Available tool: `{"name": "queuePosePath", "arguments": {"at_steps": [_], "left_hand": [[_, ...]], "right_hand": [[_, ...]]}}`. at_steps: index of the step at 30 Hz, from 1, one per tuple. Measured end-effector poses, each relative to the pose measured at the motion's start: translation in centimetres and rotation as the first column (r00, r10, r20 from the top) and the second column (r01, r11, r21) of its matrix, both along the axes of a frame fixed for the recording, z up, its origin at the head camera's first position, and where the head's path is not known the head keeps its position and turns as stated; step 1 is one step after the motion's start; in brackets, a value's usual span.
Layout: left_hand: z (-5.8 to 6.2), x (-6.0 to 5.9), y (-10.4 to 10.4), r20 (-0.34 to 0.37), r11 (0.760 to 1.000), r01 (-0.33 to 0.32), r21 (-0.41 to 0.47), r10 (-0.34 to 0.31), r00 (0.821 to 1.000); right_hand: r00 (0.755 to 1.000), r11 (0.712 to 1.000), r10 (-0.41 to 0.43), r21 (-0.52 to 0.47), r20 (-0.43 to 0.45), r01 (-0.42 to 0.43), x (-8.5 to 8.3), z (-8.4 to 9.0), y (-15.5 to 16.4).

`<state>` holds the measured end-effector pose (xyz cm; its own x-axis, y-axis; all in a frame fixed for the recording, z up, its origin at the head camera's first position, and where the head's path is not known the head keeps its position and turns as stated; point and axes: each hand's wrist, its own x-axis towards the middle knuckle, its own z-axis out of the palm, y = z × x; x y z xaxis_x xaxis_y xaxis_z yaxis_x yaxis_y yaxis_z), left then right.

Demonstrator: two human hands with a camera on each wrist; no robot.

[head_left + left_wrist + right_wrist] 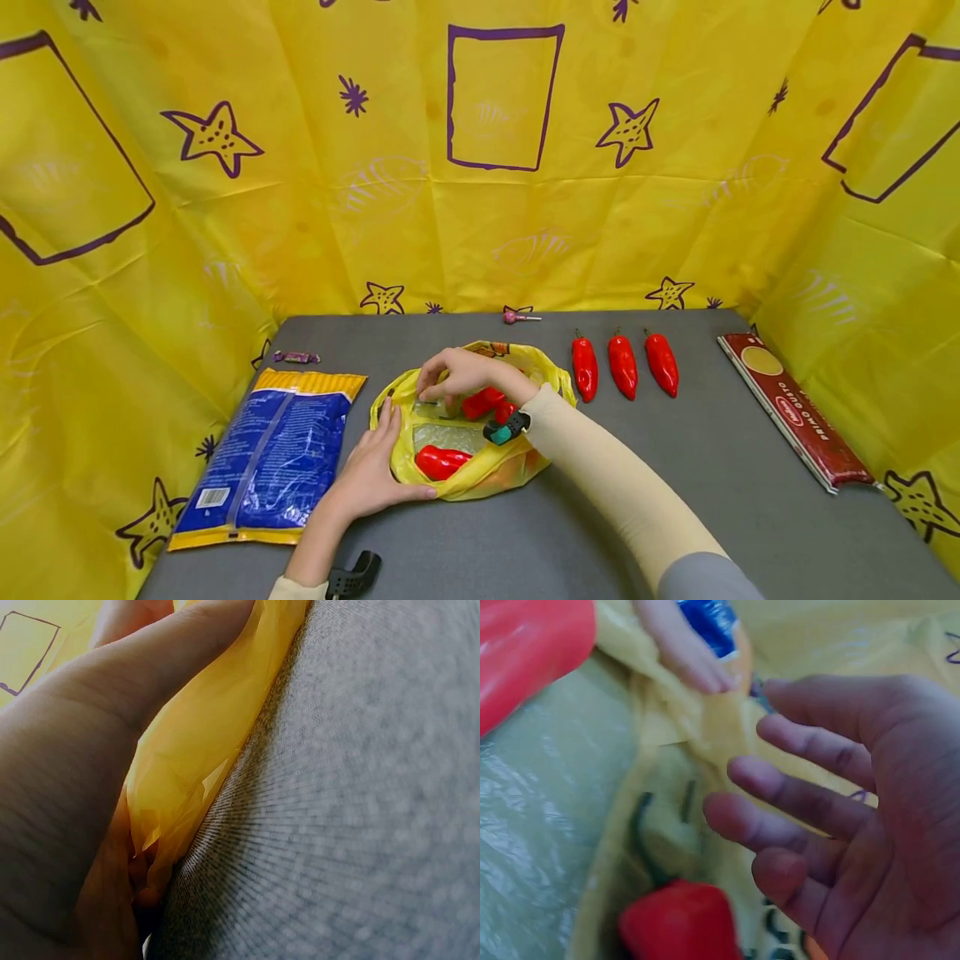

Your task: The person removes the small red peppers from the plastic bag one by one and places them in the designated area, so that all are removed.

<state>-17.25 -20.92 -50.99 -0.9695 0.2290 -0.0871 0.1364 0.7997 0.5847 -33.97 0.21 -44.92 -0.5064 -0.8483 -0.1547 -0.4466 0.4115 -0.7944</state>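
Here, a bag (pixel 491 483) is touched by the left hand (pixel 371 468), fingers spread. Over its peppers (pixel 482 403), the right hand (pixel 459 372) is held, fingers apart.

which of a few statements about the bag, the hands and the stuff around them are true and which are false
1. Three red peppers lie right of the yellow bag. True.
2. The left hand is apart from the bag. False: it touches the bag's rim.
3. The right hand is at the bag's opening. True.
4. The blue packet lies right of the bag. False: it lies left of it.
5. The lollipop lies beyond the bag. True.
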Motion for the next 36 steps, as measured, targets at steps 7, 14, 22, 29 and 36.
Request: {"name": "queuePosePath", "arguments": {"at_steps": [7, 14, 22, 29, 36], "left_hand": [[-0.1, 0.0, 0.0, 0.013, 1.0, 0.004, 0.001, -0.004, 1.0], [-0.1, 0.0, 0.1, 0.021, 1.0, 0.005, 0.005, -0.005, 1.0], [-0.2, 0.0, 0.0, 0.017, 1.0, 0.004, 0.002, -0.004, 1.0], [-0.4, 0.0, -0.2, 0.001, 1.0, 0.002, -0.001, -0.002, 1.0], [-0.4, -0.1, -0.1, -0.002, 1.0, 0.002, -0.002, -0.002, 1.0]], "right_hand": [[0.991, 0.994, 0.101, 0.028, 0.085, -0.104, 0.4, -1.9, -1.1], [0.98, 0.981, 0.187, 0.039, 0.069, -0.19, 1.0, -2.4, -1.5], [0.959, 0.956, 0.261, 0.107, 0.11, -0.272, 1.9, -1.3, -1.7], [0.948, 0.931, 0.272, 0.204, 0.164, -0.302, 2.7, -0.7, -2.1], [0.949, 0.9, 0.313, 0.308, 0.037, -0.309, 3.1, -1.0, -2.5]]}}
